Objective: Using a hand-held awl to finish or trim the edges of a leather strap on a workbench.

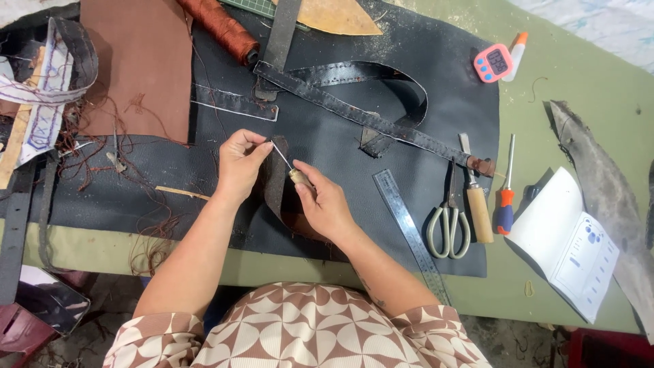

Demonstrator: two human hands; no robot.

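The left hand pinches the upper edge of a small dark leather piece, thumb and forefinger pressed together on it right where the metal tip of an awl meets the leather. The right hand grips the awl by its pale wooden handle, fingers curled shut around it; the thin shaft runs up and left from the handle to the left fingertips. The leather piece hangs between the two hands, its lower part curving down under the right palm, where a brown inner side shows.

Both hands work above a large black sheet spread on a green table. Just right of the right forearm lies a steel ruler, slanted. Further right lie scissors, a wood-handled tool and a screwdriver with an orange and blue handle, side by side. A white leaflet sits near the table's right end. A black strap crosses the sheet above the hands, with a spool of rust-coloured thread beyond it. A brown leather sheet lies upper left, loose threads trailing around it. A pink timer stands upper right.
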